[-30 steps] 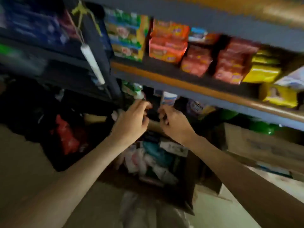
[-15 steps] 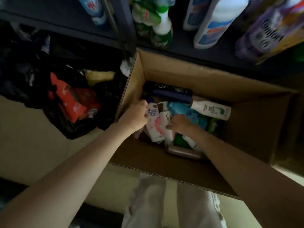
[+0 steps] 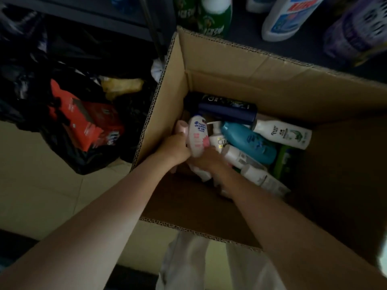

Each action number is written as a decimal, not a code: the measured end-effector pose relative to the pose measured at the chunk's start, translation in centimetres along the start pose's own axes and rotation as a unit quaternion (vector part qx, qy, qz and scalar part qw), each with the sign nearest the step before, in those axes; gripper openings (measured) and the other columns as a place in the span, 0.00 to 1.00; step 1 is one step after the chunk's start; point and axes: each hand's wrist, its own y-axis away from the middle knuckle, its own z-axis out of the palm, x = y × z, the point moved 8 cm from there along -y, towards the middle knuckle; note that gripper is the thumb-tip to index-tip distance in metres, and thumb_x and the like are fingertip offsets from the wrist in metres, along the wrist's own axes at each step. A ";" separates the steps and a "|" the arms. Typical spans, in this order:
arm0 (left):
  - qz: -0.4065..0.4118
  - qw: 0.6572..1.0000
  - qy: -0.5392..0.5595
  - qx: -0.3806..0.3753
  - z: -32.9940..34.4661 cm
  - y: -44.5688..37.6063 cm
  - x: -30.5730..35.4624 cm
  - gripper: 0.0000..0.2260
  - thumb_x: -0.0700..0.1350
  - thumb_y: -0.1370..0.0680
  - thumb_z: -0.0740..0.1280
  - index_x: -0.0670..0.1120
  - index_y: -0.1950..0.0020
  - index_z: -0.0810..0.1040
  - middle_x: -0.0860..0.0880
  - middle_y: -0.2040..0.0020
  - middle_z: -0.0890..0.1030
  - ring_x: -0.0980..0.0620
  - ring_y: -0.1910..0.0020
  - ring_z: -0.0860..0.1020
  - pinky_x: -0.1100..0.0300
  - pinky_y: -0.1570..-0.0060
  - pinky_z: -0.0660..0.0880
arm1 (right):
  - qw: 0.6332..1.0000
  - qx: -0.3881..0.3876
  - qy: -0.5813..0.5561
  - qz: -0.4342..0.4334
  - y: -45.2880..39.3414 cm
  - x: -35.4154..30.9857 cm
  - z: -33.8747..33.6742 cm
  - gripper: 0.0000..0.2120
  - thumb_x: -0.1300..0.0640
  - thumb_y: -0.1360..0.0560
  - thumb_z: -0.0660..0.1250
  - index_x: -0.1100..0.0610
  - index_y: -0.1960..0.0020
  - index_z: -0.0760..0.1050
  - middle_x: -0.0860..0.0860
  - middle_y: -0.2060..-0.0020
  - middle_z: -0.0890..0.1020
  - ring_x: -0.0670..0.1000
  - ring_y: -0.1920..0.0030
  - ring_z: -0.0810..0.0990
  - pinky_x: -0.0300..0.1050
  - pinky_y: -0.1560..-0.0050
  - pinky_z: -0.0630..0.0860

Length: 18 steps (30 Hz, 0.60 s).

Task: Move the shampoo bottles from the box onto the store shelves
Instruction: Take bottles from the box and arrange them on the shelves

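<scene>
Hands deep in the cardboard box [image 3: 240, 65]: left hand [image 3: 174, 150] curls round a white-and-pink shampoo bottle [image 3: 198, 137] by the box's left wall, right hand [image 3: 206, 161] beneath it, grip unclear. Other bottles [image 3: 249, 141] lie alongside.

Cardboard box [image 3: 240, 65] on tiled floor [image 3: 41, 195]

box [image 3: 219, 65]: 1, cardboard, open top
hands in box: 2 — left hand [image 3: 174, 149], right hand [image 3: 206, 161]
white-pink bottles [image 3: 197, 136]: 1, plus a pink cap [image 3: 181, 126] just beside it, body hidden
dark navy bottles [image 3: 228, 110]: 1, maybe 2, too dark to split
teal bottles [image 3: 249, 142]: 1
white bottles: 4 visible — [image 3: 282, 133], [image 3: 218, 140], [image 3: 238, 156], [image 3: 261, 178]
green items at box bottom [image 3: 282, 160]: 1, kind unclear
shelf bottles beyond box: 4 in view, cropped
red packs in black bag [image 3: 83, 122]: 1
</scene>
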 end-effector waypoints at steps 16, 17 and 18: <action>0.107 0.771 0.622 -0.079 -16.0 25.0 19.7 0.12 0.50 0.24 0.65 0.44 0.45 0.73 0.42 0.47 0.76 0.47 0.50 0.76 0.55 0.50 0.74 | 0.921 0.009 0.351 -0.169 39.9 -9.1 -31.1 0.20 0.39 0.28 0.66 0.55 0.51 0.70 0.48 0.69 0.74 0.46 0.72 0.71 0.36 0.73 0.65; 0.145 0.779 0.605 -0.071 -17.9 27.5 21.0 0.13 0.49 0.24 0.65 0.44 0.43 0.73 0.42 0.46 0.77 0.47 0.49 0.76 0.56 0.51 0.74 | 0.907 0.049 0.376 -0.185 42.9 -9.5 -32.5 0.21 0.40 0.29 0.67 0.55 0.47 0.70 0.47 0.68 0.77 0.45 0.71 0.74 0.36 0.72 0.68; 0.183 0.789 0.583 -0.060 -19.8 30.0 22.5 0.14 0.49 0.24 0.65 0.44 0.42 0.72 0.42 0.47 0.78 0.47 0.50 0.77 0.56 0.52 0.75 | 0.892 0.097 0.390 -0.204 45.4 -9.8 -33.8 0.25 0.41 0.30 0.69 0.56 0.42 0.69 0.47 0.62 0.80 0.45 0.64 0.78 0.37 0.67 0.72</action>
